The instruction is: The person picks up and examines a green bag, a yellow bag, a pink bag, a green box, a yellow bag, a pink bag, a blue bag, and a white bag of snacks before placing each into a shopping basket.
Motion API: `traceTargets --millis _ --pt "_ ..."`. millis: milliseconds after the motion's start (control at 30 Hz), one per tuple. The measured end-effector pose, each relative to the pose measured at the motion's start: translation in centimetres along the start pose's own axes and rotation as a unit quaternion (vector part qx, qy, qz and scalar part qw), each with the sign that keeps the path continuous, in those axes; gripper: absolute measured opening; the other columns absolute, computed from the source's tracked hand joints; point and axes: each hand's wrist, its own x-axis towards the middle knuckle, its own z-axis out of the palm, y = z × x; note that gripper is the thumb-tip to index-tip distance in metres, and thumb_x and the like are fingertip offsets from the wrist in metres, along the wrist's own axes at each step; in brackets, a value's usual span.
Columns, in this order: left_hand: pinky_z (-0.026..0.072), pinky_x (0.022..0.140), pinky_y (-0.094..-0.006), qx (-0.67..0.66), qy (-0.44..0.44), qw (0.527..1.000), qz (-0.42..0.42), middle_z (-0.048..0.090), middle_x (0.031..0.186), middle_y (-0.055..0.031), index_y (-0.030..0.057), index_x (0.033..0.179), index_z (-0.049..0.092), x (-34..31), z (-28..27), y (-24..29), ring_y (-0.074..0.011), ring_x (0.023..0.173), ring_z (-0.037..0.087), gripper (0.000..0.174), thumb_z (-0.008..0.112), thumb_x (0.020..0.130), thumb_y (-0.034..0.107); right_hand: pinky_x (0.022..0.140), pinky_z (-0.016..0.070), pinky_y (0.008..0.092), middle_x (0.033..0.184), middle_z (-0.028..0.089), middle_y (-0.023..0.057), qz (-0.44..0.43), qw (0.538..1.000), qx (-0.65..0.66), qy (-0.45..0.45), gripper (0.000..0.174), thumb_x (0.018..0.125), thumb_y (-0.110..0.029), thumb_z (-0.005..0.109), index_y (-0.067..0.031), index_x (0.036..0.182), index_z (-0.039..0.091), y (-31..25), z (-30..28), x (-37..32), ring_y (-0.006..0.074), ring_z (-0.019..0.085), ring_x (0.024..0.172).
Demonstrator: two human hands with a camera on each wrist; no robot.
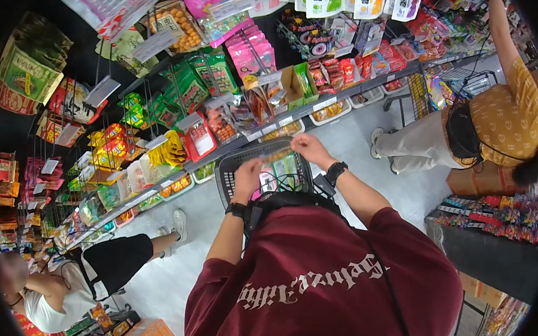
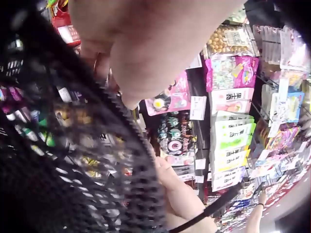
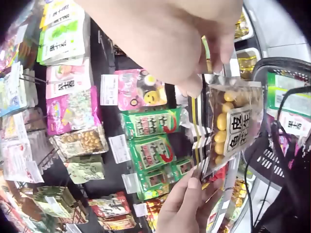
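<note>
Both hands pinch a clear snack bag [image 1: 276, 157] [image 3: 235, 124] of round yellow pieces, striped black, gold and white along one edge. My left hand [image 1: 245, 181] [image 2: 150, 43] [image 3: 182, 206] grips one end of that striped edge; my right hand [image 1: 313, 150] [image 2: 182, 196] [image 3: 165, 41] has the other end. Below them is a dark plastic basket [image 1: 225, 187] [image 2: 121, 189] [image 3: 265, 162]. Inside lie green packs [image 1: 286, 170] [image 3: 286, 94] and a pink pack [image 1: 267, 179]. In the left wrist view the basket's mesh side hides most of the bag.
Hanging snack packs [image 1: 250, 49] [image 2: 233, 141] [image 3: 73, 111] fill the shelf in front, above trays [image 1: 331, 111] along its lower edge. A person in yellow [image 1: 505, 114] reaches toward the shelf at right, beside a cart [image 1: 418, 96]. Another person in white [image 1: 58, 301] stands at left.
</note>
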Motion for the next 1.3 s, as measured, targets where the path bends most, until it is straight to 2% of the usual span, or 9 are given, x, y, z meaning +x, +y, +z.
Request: traceTargets --millis 33,100,433,567,633,700,867,1000,1300 --pt "0.0541 0.083 -0.0374 -0.001 -0.025 0.999 -0.019 0.073 0.103 -0.0175 0.0058 0.112 0.072 -0.2 -0.3 -0.1 -0.0312 0.093 0.071 0.023 0.061 0.096 0.018 0.077 0.0488 0.0265 0.089 0.066 0.0007 -0.007 1.000 -0.006 0.005 0.012 0.093 -0.013 0.069 -0.0046 0.100 0.066 0.2 0.4 -0.3 0.0100 0.060 0.084" --pt "0.0544 0.082 -0.0371 -0.005 -0.041 0.999 -0.005 0.073 0.099 -0.0177 0.0066 0.112 0.072 -1.2 -0.5 -0.9 -0.0306 0.091 0.072 0.024 0.060 0.096 0.018 0.080 0.0473 0.0243 0.091 0.064 -0.0023 0.112 0.994 -0.015 -0.001 0.008 0.094 -0.012 0.067 -0.0063 0.100 0.066 0.3 1.4 -1.5 0.0090 0.059 0.086" --pt "0.0524 0.086 -0.0354 -0.133 -0.045 0.990 -0.016 0.073 0.108 -0.0169 0.0004 0.109 0.072 -5.0 -0.3 -6.9 -0.0291 0.101 0.070 0.024 0.060 0.096 0.016 0.087 0.0487 0.0316 0.109 0.065 0.0013 0.228 0.973 -0.034 0.012 0.025 0.095 -0.019 0.063 -0.0076 0.117 0.065 -3.0 3.9 -7.7 0.0117 0.059 0.102" --pt "0.0520 0.079 -0.0293 -0.243 -0.133 0.953 -0.127 0.072 0.092 -0.0076 -0.0016 0.110 0.071 -8.3 -2.5 -9.8 -0.0150 0.086 0.066 0.024 0.063 0.095 0.015 0.087 0.0493 0.0291 0.112 0.065 0.0036 0.239 0.969 0.041 0.054 0.028 0.094 -0.019 0.064 -0.0071 0.119 0.063 -5.2 3.7 -11.5 0.0134 0.062 0.101" --pt "0.0525 0.077 -0.0289 -0.185 -0.130 0.969 -0.098 0.072 0.093 -0.0072 -0.0027 0.109 0.070 -9.9 -3.5 -12.4 -0.0136 0.085 0.066 0.023 0.063 0.095 0.015 0.088 0.0496 0.0286 0.112 0.066 0.0035 0.234 0.966 0.078 0.076 0.028 0.094 -0.021 0.064 -0.0073 0.119 0.063 -5.7 3.2 -13.5 0.0132 0.062 0.101" --pt "0.0530 0.076 -0.0280 -0.246 -0.122 0.942 -0.195 0.072 0.094 -0.0074 -0.0030 0.109 0.070 -11.6 -4.7 -14.2 -0.0133 0.084 0.066 0.022 0.062 0.096 0.013 0.088 0.0497 0.0283 0.111 0.066 0.0032 0.239 0.963 0.083 0.092 0.029 0.094 -0.021 0.065 -0.0079 0.120 0.063 -6.4 2.9 -14.9 0.0131 0.062 0.100" --pt "0.0520 0.075 -0.0263 -0.232 -0.092 0.937 -0.243 0.071 0.096 -0.0081 0.0000 0.113 0.067 -16.7 -7.2 -19.1 -0.0143 0.084 0.066 0.023 0.058 0.096 0.013 0.092 0.0490 0.0288 0.112 0.066 0.0018 0.257 0.956 0.090 0.112 0.026 0.094 -0.018 0.062 -0.0096 0.119 0.063 -5.7 2.2 -17.8 0.0123 0.062 0.101" --pt "0.0534 0.077 -0.0281 -0.191 -0.052 0.930 -0.310 0.071 0.097 -0.0113 -0.0019 0.113 0.066 -19.8 -7.9 -18.6 -0.0175 0.085 0.067 0.024 0.056 0.095 0.012 0.092 0.0491 0.0287 0.111 0.066 0.0019 0.254 0.957 0.116 0.085 0.025 0.094 -0.017 0.063 -0.0101 0.118 0.063 -3.5 2.1 -18.3 0.0124 0.062 0.100" --pt "0.0502 0.073 -0.0281 -0.224 0.002 0.932 -0.286 0.071 0.098 -0.0100 0.0010 0.111 0.065 -22.5 -1.2 -11.2 -0.0162 0.085 0.066 0.023 0.056 0.093 0.013 0.092 0.0495 0.0312 0.114 0.065 0.0047 0.208 0.973 0.098 -0.015 0.032 0.092 -0.020 0.067 -0.0078 0.121 0.062 -2.5 -1.8 -18.4 0.0147 0.062 0.104"
